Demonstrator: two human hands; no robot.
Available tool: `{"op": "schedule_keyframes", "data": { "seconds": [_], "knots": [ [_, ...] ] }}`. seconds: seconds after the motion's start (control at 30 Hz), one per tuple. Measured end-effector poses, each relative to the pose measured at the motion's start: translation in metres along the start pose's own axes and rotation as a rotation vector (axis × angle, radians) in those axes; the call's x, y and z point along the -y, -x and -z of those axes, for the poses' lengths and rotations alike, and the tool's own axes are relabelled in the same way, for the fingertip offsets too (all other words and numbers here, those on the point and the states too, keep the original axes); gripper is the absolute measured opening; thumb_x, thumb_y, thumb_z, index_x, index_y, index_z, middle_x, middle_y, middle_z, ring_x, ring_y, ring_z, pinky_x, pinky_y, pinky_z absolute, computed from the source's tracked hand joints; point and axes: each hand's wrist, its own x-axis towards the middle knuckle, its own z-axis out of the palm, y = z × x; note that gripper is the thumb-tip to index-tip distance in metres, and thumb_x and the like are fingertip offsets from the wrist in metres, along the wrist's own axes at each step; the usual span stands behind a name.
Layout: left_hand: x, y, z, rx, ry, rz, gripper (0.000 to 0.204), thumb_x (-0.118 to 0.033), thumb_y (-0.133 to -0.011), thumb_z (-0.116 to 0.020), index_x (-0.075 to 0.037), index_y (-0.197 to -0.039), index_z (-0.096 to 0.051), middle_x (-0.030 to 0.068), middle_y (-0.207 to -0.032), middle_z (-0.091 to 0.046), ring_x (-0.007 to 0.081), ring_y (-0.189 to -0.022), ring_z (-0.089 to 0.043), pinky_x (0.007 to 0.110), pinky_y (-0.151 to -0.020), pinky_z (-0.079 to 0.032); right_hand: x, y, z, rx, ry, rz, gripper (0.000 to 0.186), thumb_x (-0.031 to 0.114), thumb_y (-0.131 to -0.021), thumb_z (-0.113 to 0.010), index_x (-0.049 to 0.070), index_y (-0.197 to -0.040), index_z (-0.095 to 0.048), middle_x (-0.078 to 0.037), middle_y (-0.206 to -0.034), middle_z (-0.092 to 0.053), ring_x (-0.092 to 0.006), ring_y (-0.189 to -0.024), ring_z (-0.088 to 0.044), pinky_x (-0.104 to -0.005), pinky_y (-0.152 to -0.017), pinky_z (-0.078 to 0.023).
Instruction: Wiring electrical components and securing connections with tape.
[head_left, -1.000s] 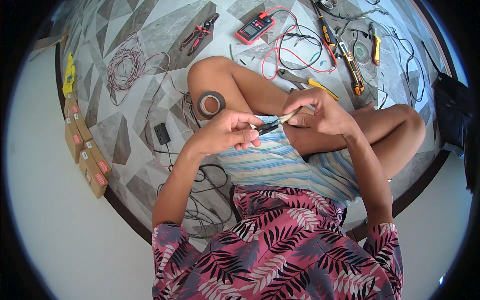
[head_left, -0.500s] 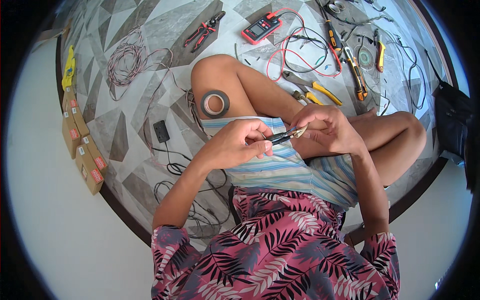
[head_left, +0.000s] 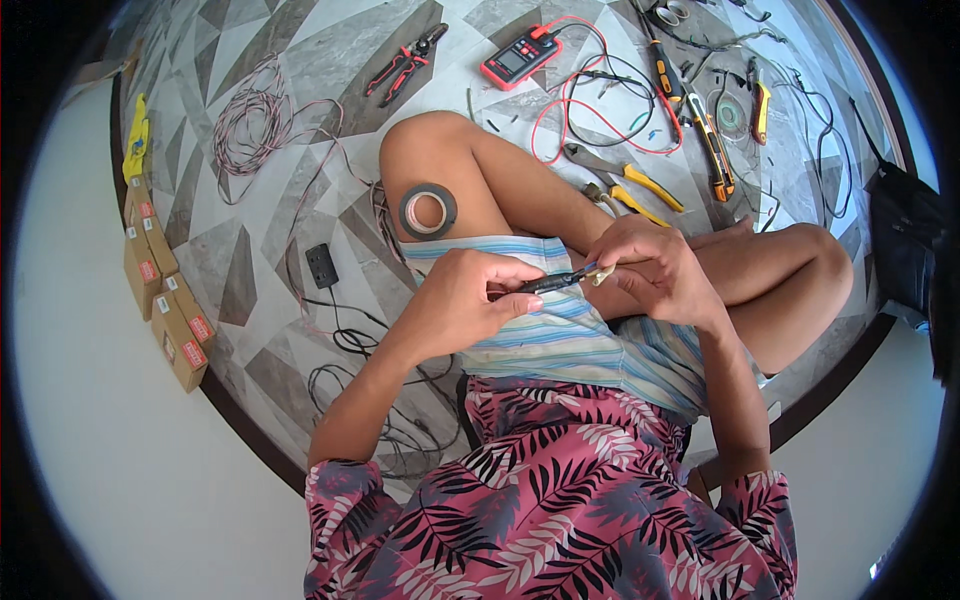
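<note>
- The patterned floor [head_left: 300,210] spreads out ahead of both my hands; I sit on it cross-legged, hands over my lap.
- One loose coil of pinkish wire [head_left: 250,125] lies well beyond my left hand, out to its left.
- Four small cardboard boxes [head_left: 165,300] sit in a row far to the left of my left hand, along the floor's edge.
- One red meter [head_left: 518,60] with red and black leads lies well ahead of my right hand.
- One pair of red-handled pliers [head_left: 403,65] lies far ahead of my left hand; two yellow-handled pliers [head_left: 640,190] lie just ahead of my right hand.
- One roll of black tape [head_left: 428,211] rests against my knee, just ahead of my left hand.
- One small black box [head_left: 322,265] on a cord lies on the floor to the left of my left hand.
- My left hand [head_left: 462,305] is closed, thumb and fingers pinching the dark end of one thin black cable [head_left: 555,281].
- My right hand [head_left: 655,270] is curled, its fingertips gripping the cable's pale tip; the cable bridges the short gap between both hands.
</note>
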Motion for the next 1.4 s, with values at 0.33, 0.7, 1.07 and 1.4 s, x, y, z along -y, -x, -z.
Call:
{"op": "schedule_keyframes", "data": {
  "seconds": [0.33,0.7,1.07,1.4],
  "knots": [
    [-0.001,-0.002,0.015,0.074,0.209,0.000,0.037,-0.021,-0.103,-0.054,0.008,-0.126,-0.058,0.0101,-0.097,-0.074,0.0081,-0.067,-0.060,0.025,-0.065,-0.051,-0.001,-0.011,0.001,-0.016,-0.030,-0.019,0.027,-0.008,-0.084,-0.066,-0.003,-0.111,-0.064,-0.013,-0.096,-0.069,-0.0251,-0.090,-0.066,-0.0340,-0.083,-0.050],
    [-0.016,-0.008,0.015,-0.009,0.289,0.094,0.033,-0.019,-0.097,-0.064,0.008,-0.116,-0.062,0.0079,-0.090,-0.072,0.0075,-0.073,-0.062,0.024,-0.068,-0.051,0.006,-0.018,-0.006,-0.148,-0.020,-0.123,0.021,-0.005,-0.082,-0.067,-0.002,-0.103,-0.067,-0.013,-0.096,-0.071,-0.0229,-0.090,-0.069,-0.0330,-0.083,-0.051],
    [-0.016,-0.002,0.005,-0.192,-0.134,-0.160,0.023,-0.011,-0.087,-0.071,0.000,-0.107,-0.070,0.0079,-0.093,-0.070,0.0152,-0.074,-0.065,0.028,-0.064,-0.052,0.000,-0.004,-0.011,-0.145,-0.049,-0.037,0.029,-0.007,-0.070,-0.070,0.000,-0.098,-0.066,-0.012,-0.103,-0.070,-0.0274,-0.097,-0.067,-0.0375,-0.088,-0.051],
    [-0.004,0.025,0.000,-0.303,-0.279,-0.182,0.017,-0.003,-0.083,-0.073,-0.003,-0.099,-0.072,0.0070,-0.099,-0.070,0.0209,-0.077,-0.069,0.031,-0.066,-0.055,-0.019,0.011,-0.029,-0.078,0.272,0.063,0.034,-0.001,-0.072,-0.074,0.006,-0.104,-0.064,-0.009,-0.100,-0.066,-0.0309,-0.099,-0.062,-0.0427,-0.090,-0.047]
  ]
}}
